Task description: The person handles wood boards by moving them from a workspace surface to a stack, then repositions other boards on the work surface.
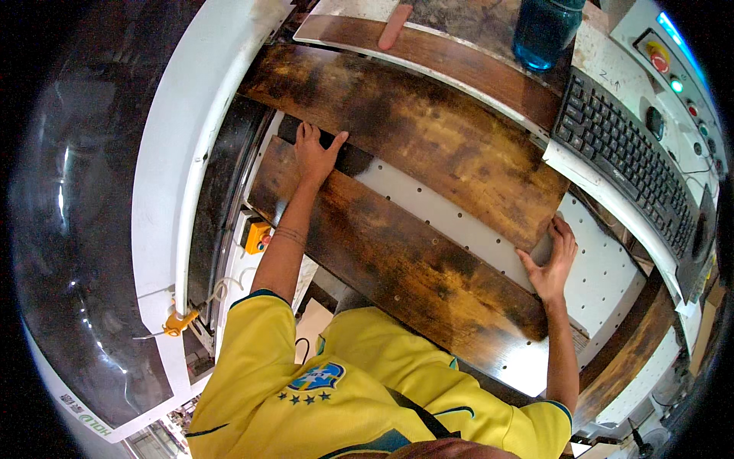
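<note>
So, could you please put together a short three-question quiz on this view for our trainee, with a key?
1. True or false: the left hand is farther from the black keyboard than the right hand is.

2. Multiple choice: where is the right hand?
A) On the keyboard
B) At the right end of the farther board
C) On the blue bottle

3. Fill in the blank: the white surface showing between the farther board and the nearer board is dotted with small dark ____.

Key: 1. True. 2. B. 3. Holes.
</note>
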Action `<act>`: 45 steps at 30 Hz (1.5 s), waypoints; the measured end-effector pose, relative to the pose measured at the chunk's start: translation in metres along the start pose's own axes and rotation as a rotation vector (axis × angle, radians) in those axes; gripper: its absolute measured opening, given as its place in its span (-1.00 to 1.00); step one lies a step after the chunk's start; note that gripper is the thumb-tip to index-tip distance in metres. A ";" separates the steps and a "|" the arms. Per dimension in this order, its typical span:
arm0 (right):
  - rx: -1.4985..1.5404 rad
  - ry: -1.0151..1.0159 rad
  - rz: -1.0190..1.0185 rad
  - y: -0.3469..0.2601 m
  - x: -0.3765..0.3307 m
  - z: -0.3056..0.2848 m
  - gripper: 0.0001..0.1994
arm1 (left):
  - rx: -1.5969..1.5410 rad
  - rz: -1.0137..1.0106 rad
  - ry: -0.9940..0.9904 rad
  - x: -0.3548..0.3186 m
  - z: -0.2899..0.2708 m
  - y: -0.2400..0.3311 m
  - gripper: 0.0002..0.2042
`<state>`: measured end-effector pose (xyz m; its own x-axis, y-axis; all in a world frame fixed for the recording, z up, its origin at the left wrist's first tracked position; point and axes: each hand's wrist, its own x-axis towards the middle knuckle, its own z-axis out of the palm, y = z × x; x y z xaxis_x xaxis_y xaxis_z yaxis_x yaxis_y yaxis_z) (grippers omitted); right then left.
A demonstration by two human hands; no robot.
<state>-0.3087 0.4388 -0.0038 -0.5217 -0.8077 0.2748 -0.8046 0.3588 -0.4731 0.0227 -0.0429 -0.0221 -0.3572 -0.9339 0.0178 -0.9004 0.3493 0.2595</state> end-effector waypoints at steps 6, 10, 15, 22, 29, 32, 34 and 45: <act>0.008 0.014 0.008 -0.006 0.003 -0.001 -0.16 | -0.080 -0.001 0.039 -0.004 0.003 -0.006 0.15; -0.030 0.021 0.005 -0.009 0.003 -0.001 -0.21 | 0.034 -0.007 0.012 -0.003 -0.002 -0.002 0.13; -0.070 0.022 -0.024 0.000 -0.003 0.010 -0.13 | 0.006 0.021 0.097 -0.005 0.013 -0.011 0.12; -0.174 0.109 -0.100 0.004 -0.003 0.011 -0.17 | -0.365 0.114 0.350 -0.003 0.011 -0.004 -0.23; 0.002 0.097 0.118 -0.015 -0.013 0.016 -0.25 | -0.935 0.396 0.277 -0.110 0.014 0.032 -0.63; 0.064 0.236 0.216 -0.071 -0.037 0.029 -0.42 | -1.373 0.292 -0.443 -0.198 -0.028 0.030 -0.66; -0.030 0.331 0.125 -0.098 -0.078 0.033 -0.56 | -0.761 0.704 0.083 -0.258 -0.092 -0.002 -0.71; 0.028 0.285 0.416 -0.110 -0.084 0.038 -0.72 | 0.185 -0.318 1.120 -0.361 -0.285 -0.225 -0.58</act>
<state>-0.1655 0.4495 -0.0070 -0.8561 -0.4381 0.2742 -0.5067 0.6074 -0.6118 0.4254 0.1936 0.1880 0.2242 -0.4948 0.8396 -0.9648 0.0088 0.2628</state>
